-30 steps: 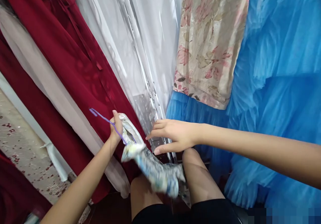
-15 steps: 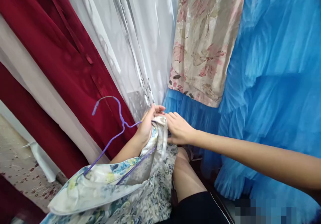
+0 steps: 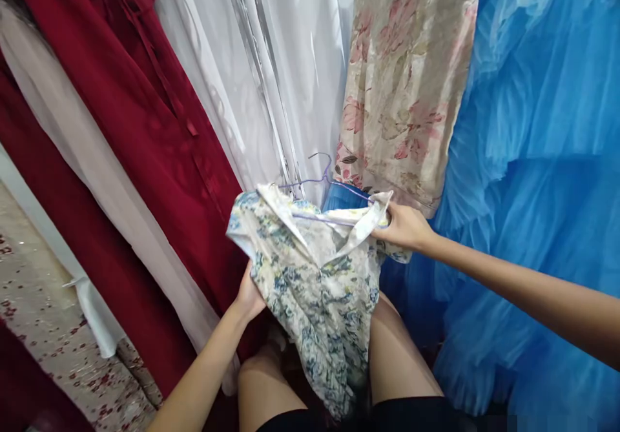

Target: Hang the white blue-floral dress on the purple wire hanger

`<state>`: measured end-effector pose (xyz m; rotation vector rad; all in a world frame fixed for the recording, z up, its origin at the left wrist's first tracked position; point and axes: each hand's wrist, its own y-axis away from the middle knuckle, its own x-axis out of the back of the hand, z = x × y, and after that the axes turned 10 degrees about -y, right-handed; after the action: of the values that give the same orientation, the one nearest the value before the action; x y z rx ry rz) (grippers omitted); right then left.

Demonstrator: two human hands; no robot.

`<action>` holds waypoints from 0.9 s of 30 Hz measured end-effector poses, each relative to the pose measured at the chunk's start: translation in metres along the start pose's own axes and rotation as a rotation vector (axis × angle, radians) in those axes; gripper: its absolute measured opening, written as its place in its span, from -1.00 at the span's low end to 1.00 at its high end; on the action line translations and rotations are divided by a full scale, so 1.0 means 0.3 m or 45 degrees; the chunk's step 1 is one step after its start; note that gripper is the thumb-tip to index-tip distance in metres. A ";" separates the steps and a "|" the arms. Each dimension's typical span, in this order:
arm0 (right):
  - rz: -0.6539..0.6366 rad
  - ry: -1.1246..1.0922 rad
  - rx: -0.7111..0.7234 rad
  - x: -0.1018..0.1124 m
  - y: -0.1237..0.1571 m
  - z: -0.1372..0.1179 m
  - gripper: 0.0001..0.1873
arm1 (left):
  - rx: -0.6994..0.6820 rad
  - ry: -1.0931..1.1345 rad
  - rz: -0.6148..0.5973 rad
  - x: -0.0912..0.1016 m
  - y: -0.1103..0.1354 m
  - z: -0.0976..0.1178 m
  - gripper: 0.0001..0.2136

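Note:
A white, blue and yellow floral garment [image 3: 320,303], short-sleeved with a pale V-shaped collar, hangs in front of me over my bare legs. Whether it is a dress or a blouse I cannot tell. A purple wire hanger [image 3: 325,177] sits inside its shoulders, the hook pointing up and away. My right hand [image 3: 404,225] is closed on the shoulder and collar at the right. Lower down, my left hand [image 3: 250,294] grips the garment's left side below the sleeve, its fingers partly hidden behind the cloth.
Dark red cloth [image 3: 194,180], a pale beige length [image 3: 121,225] and white cloth [image 3: 300,64] hang ahead and to the left. A beige floral cloth [image 3: 402,96] and blue tulle [image 3: 542,128] hang at right. Sequined fabric [image 3: 58,329] lies lower left.
The garment has swung upright and spread out, with the hanger moving from its left to inside its shoulders. My hands have parted: left down and left, right out to the right shoulder.

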<state>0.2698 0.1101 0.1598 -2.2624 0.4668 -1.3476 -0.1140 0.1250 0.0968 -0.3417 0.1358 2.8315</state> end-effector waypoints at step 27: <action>0.128 -1.908 -0.556 -0.622 0.588 -0.348 -0.69 | -0.217 -0.148 0.649 -0.250 0.220 -0.469 -0.49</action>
<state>0.0820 0.0349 -0.0296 -2.7536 0.2833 0.7281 -0.0325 0.0242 -0.0170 -0.1965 -0.0533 3.3698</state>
